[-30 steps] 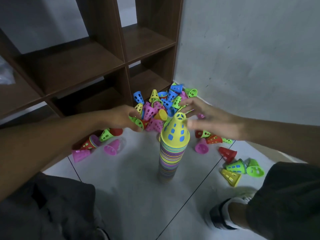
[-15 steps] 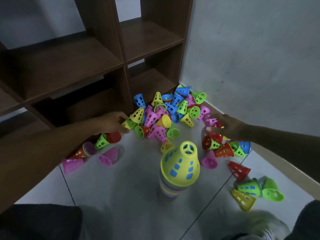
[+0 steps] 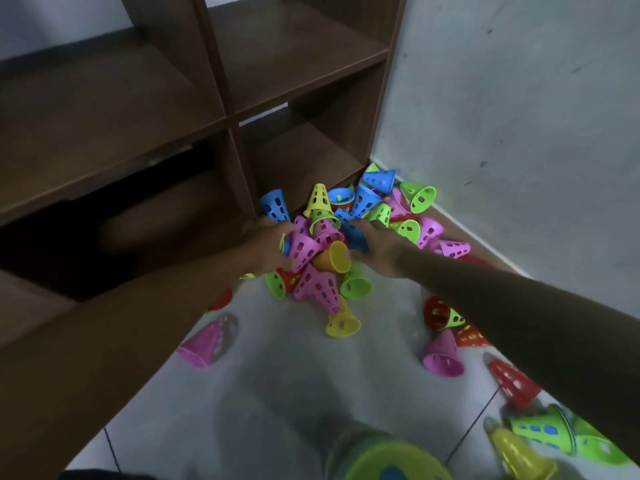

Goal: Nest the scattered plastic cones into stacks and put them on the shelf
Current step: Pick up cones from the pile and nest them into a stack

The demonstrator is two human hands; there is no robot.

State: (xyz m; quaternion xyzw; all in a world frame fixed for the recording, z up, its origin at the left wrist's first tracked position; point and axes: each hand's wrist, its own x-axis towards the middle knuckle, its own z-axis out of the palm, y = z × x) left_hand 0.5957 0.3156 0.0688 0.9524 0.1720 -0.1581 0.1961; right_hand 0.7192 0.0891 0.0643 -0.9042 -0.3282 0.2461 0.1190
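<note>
Both arms reach forward into the heap of plastic cones [image 3: 332, 237] that lies on the grey tiled floor [image 3: 277, 368] in the corner where the brown wooden shelf [image 3: 221, 109] meets the grey wall [image 3: 519, 116]. The left hand [image 3: 266, 244] is at the left side of the heap, against a pink cone [image 3: 303, 249]; its fingers are hidden behind the cones and blurred, so I cannot tell how far it is open or whether it holds anything. The right hand [image 3: 377, 249] is at the right side of the heap, beside a blue cone [image 3: 356, 237] and an orange-yellow cone [image 3: 334, 258]; its fingers go into the pile and I cannot tell their grip either. Other cones lie apart from the heap: a pink one [image 3: 204, 342] on its side near the left forearm, a yellow one [image 3: 341, 323] just in front of the heap, and a pink one [image 3: 441, 355] under the right forearm, next to red and green ones. Near the bottom right edge of the view lie a red cone [image 3: 512, 381], a green cone with blue inside [image 3: 540, 429] and a yellow cone [image 3: 516, 452]. At the bottom edge, the blurred yellow-green top of a stack of nested cones [image 3: 388, 460] stands on the floor. The shelf compartments in view hold no cones.
</note>
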